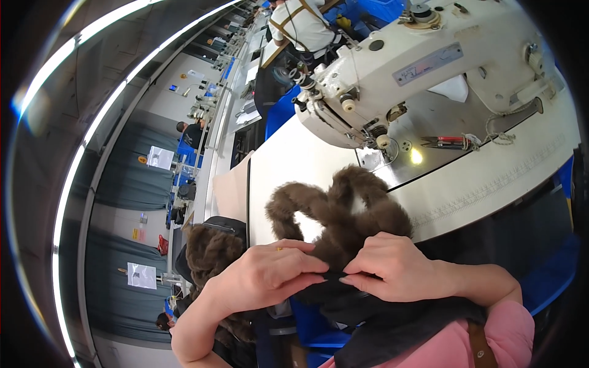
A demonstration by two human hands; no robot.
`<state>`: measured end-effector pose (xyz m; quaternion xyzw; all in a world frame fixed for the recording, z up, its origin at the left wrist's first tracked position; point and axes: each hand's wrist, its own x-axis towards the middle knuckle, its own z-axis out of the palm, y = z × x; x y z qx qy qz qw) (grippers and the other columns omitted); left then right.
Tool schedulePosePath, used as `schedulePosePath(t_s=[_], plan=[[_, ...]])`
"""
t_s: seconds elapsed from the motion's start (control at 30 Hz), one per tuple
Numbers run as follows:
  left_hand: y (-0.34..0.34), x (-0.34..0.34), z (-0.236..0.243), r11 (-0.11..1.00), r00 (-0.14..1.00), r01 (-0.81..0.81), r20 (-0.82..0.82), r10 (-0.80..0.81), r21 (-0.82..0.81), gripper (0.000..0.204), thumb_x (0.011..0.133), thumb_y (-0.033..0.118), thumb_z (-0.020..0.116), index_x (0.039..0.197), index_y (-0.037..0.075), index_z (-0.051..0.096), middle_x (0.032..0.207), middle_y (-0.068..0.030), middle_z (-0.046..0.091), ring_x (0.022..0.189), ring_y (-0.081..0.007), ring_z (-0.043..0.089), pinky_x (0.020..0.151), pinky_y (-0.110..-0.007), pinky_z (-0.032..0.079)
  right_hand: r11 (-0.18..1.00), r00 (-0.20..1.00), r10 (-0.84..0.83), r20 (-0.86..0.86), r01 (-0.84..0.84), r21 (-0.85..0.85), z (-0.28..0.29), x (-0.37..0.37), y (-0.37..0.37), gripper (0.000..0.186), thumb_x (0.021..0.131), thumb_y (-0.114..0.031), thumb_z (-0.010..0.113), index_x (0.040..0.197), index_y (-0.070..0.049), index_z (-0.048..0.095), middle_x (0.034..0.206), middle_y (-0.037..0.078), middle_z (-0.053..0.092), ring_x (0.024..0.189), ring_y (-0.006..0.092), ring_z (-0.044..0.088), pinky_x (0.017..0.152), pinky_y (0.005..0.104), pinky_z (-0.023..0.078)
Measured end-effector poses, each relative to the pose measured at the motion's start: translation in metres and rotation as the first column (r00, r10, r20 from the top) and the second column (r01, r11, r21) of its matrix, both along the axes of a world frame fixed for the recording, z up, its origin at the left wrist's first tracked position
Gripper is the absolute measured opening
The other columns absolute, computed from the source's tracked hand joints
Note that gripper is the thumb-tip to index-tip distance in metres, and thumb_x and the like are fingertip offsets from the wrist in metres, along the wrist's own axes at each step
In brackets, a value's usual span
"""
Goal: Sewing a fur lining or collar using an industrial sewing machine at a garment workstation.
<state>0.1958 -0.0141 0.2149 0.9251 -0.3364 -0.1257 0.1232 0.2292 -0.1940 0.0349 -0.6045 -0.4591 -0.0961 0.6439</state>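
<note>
A looped strip of brown fur [288, 205] lies at the front of the white sewing table [276, 159] and hangs down toward me. At its near end it meets black fabric [368, 316], which drapes over my lap. My left hand [267, 275] is closed in a pinch at this edge, a ring on one finger. Opposite it, a short gap away, my right hand [396, 267] pinches the same edge between thumb and fingers. Whether fur and fabric are joined there is hidden by my fingertips.
An industrial sewing machine [362, 92] stands beyond the fur. Red-handled thread snips [445, 142] and a loose cord [500, 138] lie on its bed. More brown fur [211, 251] is piled at my left. A person in a white shirt [300, 24] works farther off.
</note>
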Motion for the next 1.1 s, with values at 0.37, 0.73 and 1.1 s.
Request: schedulePosePath(t_s=[0.37, 0.73, 1.1], plan=[[0.016, -0.032, -0.028, 0.804, 0.833, -0.534, -0.326, 0.447, -0.262, 0.02, 0.094, 0.008, 0.067, 0.113, 0.002, 0.069, 0.099, -0.0072, 0.071, 0.085, -0.0097, 0.063, 0.078, -0.025, 0.05, 0.995, 0.992, -0.102, 0.072, 0.1, 0.023, 0.004, -0.008, 0.004, 0.014, 0.075, -0.01, 0.078, 0.077, -0.01, 0.064, 0.064, 0.001, 0.057, 0.059, 0.0188, 0.055, 0.055, 0.0314, 0.046], [0.018, -0.067, -0.045, 0.528, 0.713, -0.702, -0.482, 0.51, -0.479, 0.02, 0.101, 0.009, 0.056, 0.115, -0.001, 0.066, 0.099, -0.0026, 0.069, 0.093, -0.0043, 0.058, 0.085, -0.021, 0.048, 0.989, 0.977, -0.145, 0.158, 0.141, 0.034, 0.014, -0.022, 0.016, 0.015, 0.071, -0.005, 0.077, 0.074, -0.008, 0.063, 0.066, 0.0, 0.058, 0.057, 0.0162, 0.055, 0.047, 0.0294, 0.044], [0.038, -0.068, -0.072, 0.78, 0.905, -0.312, 0.08, 0.418, -0.543, 0.015, 0.097, 0.007, 0.059, 0.108, 0.005, 0.069, 0.088, -0.0078, 0.069, 0.074, -0.0145, 0.064, 0.066, -0.025, 0.049, 0.994, 1.0, 0.019, 0.005, -0.018, -0.107, 0.025, -0.034, 0.018, 0.016, 0.084, -0.018, 0.076, 0.087, -0.005, 0.068, 0.072, 0.007, 0.064, 0.062, 0.0217, 0.064, 0.052, 0.0323, 0.048]])
